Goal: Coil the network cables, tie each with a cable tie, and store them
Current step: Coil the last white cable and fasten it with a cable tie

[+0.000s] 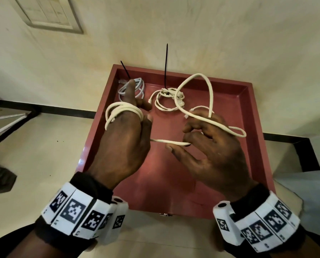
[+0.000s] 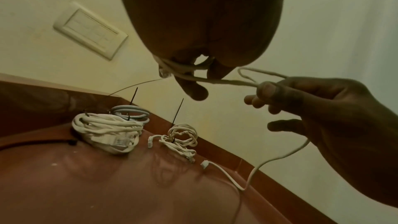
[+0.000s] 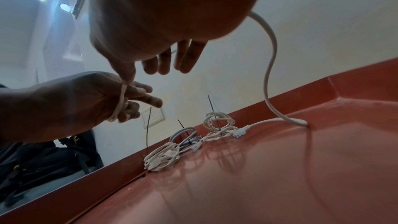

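Note:
A cream network cable (image 1: 210,94) runs between both hands above a red tray (image 1: 229,112). Several turns of it are wound round the fingers of my left hand (image 1: 136,112), with the thumb against the wraps. My right hand (image 1: 181,144) pinches the cable between thumb and forefinger, and the slack loops up over its fingers. The free end with its plug (image 3: 240,132) lies on the tray floor. Three tied coils rest at the tray's far left: a grey one (image 1: 136,86), a thin cream one (image 1: 166,97) and a thicker cream one (image 2: 107,132). Black cable ties (image 1: 166,66) stick up from them.
The tray sits on a pale surface against a cream wall with a switch plate (image 1: 49,13). A black strip (image 1: 62,108) runs behind the tray on both sides. A dark bag (image 3: 43,168) lies off to the left. The tray's near half holds nothing.

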